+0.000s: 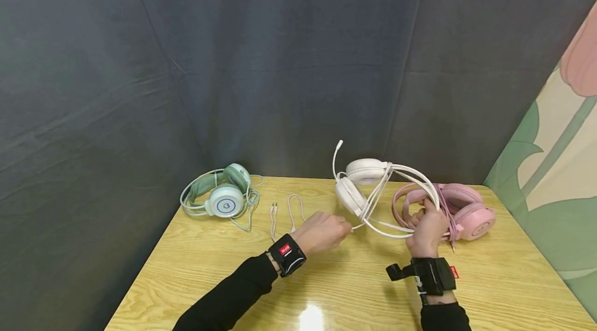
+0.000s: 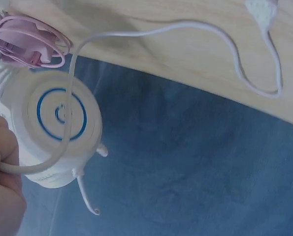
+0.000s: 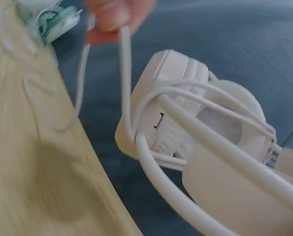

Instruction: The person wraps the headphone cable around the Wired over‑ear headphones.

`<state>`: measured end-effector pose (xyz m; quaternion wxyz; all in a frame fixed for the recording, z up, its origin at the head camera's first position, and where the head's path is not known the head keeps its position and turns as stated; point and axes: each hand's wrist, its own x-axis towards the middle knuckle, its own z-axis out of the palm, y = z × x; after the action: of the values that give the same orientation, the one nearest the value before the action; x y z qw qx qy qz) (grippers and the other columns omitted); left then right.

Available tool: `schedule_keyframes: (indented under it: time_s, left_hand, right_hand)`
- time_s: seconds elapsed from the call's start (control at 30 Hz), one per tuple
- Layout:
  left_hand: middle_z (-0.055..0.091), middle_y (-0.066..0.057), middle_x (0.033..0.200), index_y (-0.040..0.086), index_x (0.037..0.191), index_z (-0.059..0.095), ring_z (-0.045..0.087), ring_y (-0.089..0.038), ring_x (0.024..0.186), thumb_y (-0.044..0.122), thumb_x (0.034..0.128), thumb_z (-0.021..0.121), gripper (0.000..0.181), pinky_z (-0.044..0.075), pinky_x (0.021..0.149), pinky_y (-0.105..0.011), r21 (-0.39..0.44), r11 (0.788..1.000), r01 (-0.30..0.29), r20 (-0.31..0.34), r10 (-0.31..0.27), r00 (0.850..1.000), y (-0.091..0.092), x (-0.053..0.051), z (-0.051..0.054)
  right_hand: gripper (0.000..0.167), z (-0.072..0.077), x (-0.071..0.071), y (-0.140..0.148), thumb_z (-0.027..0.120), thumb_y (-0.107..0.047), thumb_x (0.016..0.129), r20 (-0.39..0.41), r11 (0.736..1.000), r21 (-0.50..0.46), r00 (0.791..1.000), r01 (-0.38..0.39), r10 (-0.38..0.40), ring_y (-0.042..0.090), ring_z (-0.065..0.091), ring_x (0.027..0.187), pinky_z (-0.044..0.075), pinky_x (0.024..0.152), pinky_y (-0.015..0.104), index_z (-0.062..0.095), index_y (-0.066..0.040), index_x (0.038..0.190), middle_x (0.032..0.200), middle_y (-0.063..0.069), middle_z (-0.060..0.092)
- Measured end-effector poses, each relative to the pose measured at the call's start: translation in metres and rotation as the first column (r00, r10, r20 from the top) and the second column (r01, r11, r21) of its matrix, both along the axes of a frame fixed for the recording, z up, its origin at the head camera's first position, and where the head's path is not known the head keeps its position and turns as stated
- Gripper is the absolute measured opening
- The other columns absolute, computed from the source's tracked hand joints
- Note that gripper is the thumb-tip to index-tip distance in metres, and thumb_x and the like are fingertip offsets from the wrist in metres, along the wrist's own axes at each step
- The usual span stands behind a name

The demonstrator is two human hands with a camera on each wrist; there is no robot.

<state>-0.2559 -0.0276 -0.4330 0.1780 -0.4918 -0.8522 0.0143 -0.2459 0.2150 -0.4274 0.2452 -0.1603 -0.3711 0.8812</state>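
A white headset (image 1: 351, 197) with a thin boom microphone (image 1: 337, 154) is held above the table on the right side. My right hand (image 1: 427, 231) grips its headband, fingers curled round the white bands. With thumb and finger my left hand (image 1: 324, 231) pinches the headset's white cable (image 2: 136, 33), left of the ear cups. Several turns of cable still wrap the ear cups and bands, as the right wrist view shows. From my left hand the loose part runs to a white connector piece (image 2: 262, 12) and twin plugs (image 1: 273, 210) on the table.
A green and white headset (image 1: 226, 200) with its own cable lies at the back left. Behind my right hand lies a pink headset (image 1: 473, 219), cable bundled round it. Dark cloth (image 1: 298, 72) hangs behind the wooden table (image 1: 373, 289); a painted wall (image 1: 555, 186) borders the right.
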Motion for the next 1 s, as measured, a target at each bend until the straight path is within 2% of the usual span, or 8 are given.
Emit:
schedule_keyframes:
  time_s: [0.1, 0.2, 0.33, 0.43, 0.57, 0.67, 0.87, 1.0]
  left_hand:
    - [0.06, 0.012, 0.071, 0.022, 0.08, 0.063, 0.049, -0.002, 0.052, 0.028, 0.0972, 0.058, 0.019, 0.036, 0.044, -0.017, -0.003, 1.0, -0.003, -0.019, 0.003, 1.0, 0.003, -0.001, 0.005]
    - [0.06, 0.012, 0.07, 0.022, 0.08, 0.062, 0.05, -0.002, 0.052, 0.03, 0.0983, 0.056, 0.021, 0.038, 0.044, -0.018, -0.005, 1.0, -0.005, -0.058, 0.004, 0.998, 0.006, -0.003, 0.011]
    - [0.063, 0.013, 0.073, 0.024, 0.08, 0.063, 0.052, -0.003, 0.054, 0.026, 0.0956, 0.058, 0.016, 0.041, 0.045, -0.021, -0.022, 1.0, -0.012, -0.13, 0.009, 0.992, 0.009, -0.006, 0.018]
    - [0.064, 0.013, 0.074, 0.025, 0.08, 0.064, 0.054, -0.004, 0.055, 0.027, 0.0943, 0.06, 0.016, 0.042, 0.045, -0.022, -0.022, 0.999, -0.04, -0.163, 0.036, 0.986, 0.006, -0.011, 0.022]
    - [0.062, 0.011, 0.072, 0.024, 0.079, 0.067, 0.055, -0.005, 0.053, 0.034, 0.0954, 0.06, 0.021, 0.042, 0.044, -0.024, 0.03, 0.997, -0.07, -0.148, 0.074, 0.986, -0.008, -0.019, 0.032]
    - [0.061, 0.011, 0.071, 0.024, 0.081, 0.069, 0.053, -0.005, 0.052, 0.035, 0.0948, 0.062, 0.019, 0.041, 0.044, -0.023, 0.09, 0.994, -0.064, -0.135, 0.076, 0.988, -0.021, -0.028, 0.041]
    - [0.053, 0.007, 0.068, 0.024, 0.084, 0.072, 0.044, -0.005, 0.048, 0.031, 0.0929, 0.066, 0.013, 0.037, 0.042, -0.023, 0.256, 0.964, -0.075, -0.199, 0.128, 0.972, -0.051, -0.053, 0.051]
    - [0.044, 0.005, 0.067, 0.024, 0.088, 0.074, 0.039, -0.006, 0.046, 0.032, 0.092, 0.067, 0.011, 0.031, 0.041, -0.023, 0.339, 0.936, -0.093, -0.233, 0.179, 0.956, -0.067, -0.067, 0.056]
  right_hand:
    - [0.029, -0.001, 0.0, -0.007, 0.047, 0.0, 0.097, -0.028, 0.981, 0.16, 0.994, 0.113, -0.11, 0.003, 0.026, 0.029, 0.015, 0.033, 0.021, 0.057, -0.008, 0.07, 0.043, -0.007, 0.033]
    - [0.028, -0.002, 0.001, -0.013, 0.051, 0.005, 0.091, -0.067, 0.899, 0.369, 0.971, 0.236, -0.228, 0.002, 0.034, 0.033, 0.026, 0.034, 0.017, 0.062, -0.009, 0.07, 0.044, -0.008, 0.041]
    - [0.024, -0.002, 0.003, -0.019, 0.059, 0.0, 0.085, -0.078, 0.631, 0.707, 0.922, 0.32, -0.38, 0.003, 0.037, 0.049, 0.03, 0.05, 0.019, 0.059, -0.012, 0.065, 0.052, -0.017, 0.043]
    - [0.026, -0.002, 0.005, -0.019, 0.063, -0.008, 0.085, -0.109, 0.452, 0.833, 0.897, 0.318, -0.429, 0.004, 0.033, 0.054, 0.026, 0.055, 0.025, 0.053, -0.007, 0.061, 0.052, -0.021, 0.037]
    - [0.028, 0.0, 0.005, -0.012, 0.065, -0.009, 0.081, -0.134, 0.347, 0.893, 0.905, 0.287, -0.403, 0.004, 0.032, 0.053, 0.027, 0.055, 0.028, 0.052, -0.002, 0.057, 0.05, -0.023, 0.036]
    - [0.025, 0.002, 0.006, -0.006, 0.065, -0.01, 0.079, -0.103, 0.312, 0.922, 0.92, 0.231, -0.377, 0.006, 0.033, 0.054, 0.028, 0.055, 0.028, 0.053, -0.004, 0.058, 0.05, -0.025, 0.037]
    - [0.019, 0.007, 0.009, 0.005, 0.063, -0.013, 0.085, 0.004, 0.348, 0.93, 0.942, 0.12, -0.334, 0.005, 0.039, 0.058, 0.031, 0.057, 0.025, 0.067, 0.0, 0.072, 0.051, -0.029, 0.042]
    - [0.018, 0.01, 0.013, 0.011, 0.064, -0.014, 0.087, 0.061, 0.347, 0.937, 0.959, 0.041, -0.278, 0.004, 0.043, 0.06, 0.034, 0.059, 0.024, 0.071, 0.001, 0.08, 0.054, -0.029, 0.046]
